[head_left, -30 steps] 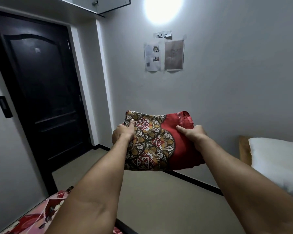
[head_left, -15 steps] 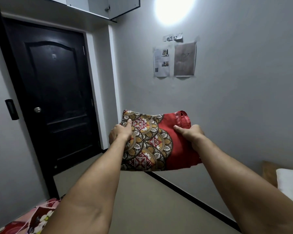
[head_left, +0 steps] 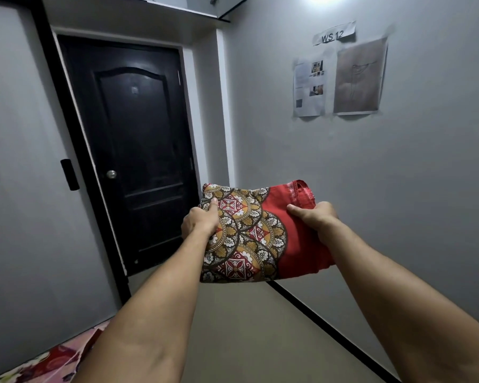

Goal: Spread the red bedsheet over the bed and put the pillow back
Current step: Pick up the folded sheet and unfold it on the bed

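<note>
I hold the folded red bedsheet (head_left: 263,233), printed with gold, white and brown fan patterns, out in front of me at arm's length. My left hand (head_left: 199,221) grips its left edge with the thumb on top. My right hand (head_left: 314,218) grips its right, plain red side, thumb on top too. The bundle hangs in the air above the floor. Neither the bed nor the pillow is in view.
A closed black door (head_left: 133,150) with a round knob stands ahead on the left. Papers (head_left: 340,78) are taped to the grey wall on the right. A floral pink and red cloth (head_left: 45,360) lies at the bottom left on the beige floor (head_left: 246,327).
My view has turned left: the white pillow and bed end have slid out of sight on the right, and the door now fills more of the frame. Both hands keep the same hold.
</note>
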A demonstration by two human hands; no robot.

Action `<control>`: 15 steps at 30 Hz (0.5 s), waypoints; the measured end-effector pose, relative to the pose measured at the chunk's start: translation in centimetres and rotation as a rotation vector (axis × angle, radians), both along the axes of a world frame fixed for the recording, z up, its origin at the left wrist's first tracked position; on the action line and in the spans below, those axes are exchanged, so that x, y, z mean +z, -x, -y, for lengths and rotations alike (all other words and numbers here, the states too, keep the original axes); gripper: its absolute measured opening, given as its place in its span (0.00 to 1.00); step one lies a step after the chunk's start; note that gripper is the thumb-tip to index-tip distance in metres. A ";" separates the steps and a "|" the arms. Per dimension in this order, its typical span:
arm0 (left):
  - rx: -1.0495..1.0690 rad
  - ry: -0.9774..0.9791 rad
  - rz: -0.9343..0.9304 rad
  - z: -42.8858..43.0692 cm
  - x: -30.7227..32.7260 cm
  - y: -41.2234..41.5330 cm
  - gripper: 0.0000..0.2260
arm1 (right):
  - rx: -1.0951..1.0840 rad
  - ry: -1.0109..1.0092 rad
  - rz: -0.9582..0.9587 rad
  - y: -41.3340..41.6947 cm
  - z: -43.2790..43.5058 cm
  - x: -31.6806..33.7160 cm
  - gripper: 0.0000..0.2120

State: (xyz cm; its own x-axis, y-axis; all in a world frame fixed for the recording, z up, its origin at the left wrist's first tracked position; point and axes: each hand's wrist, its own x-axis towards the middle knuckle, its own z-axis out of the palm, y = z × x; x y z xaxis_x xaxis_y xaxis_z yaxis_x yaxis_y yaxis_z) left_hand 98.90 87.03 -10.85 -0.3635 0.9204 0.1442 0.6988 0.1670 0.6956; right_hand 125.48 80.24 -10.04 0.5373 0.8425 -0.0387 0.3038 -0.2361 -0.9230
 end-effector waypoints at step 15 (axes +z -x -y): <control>0.347 -0.054 0.083 -16.1 0.5 14.6 0.34 | 0.349 0.009 0.031 14.1 -24.7 2.2 0.34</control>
State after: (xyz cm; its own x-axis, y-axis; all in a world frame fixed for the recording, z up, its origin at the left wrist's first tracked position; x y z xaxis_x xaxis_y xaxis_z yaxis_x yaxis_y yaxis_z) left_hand 84.25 103.13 -10.31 -0.6658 0.7317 0.1459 0.5474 0.3462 0.7619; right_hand 111.35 104.94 -7.83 0.2179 0.9753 -0.0354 0.3954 -0.1213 -0.9105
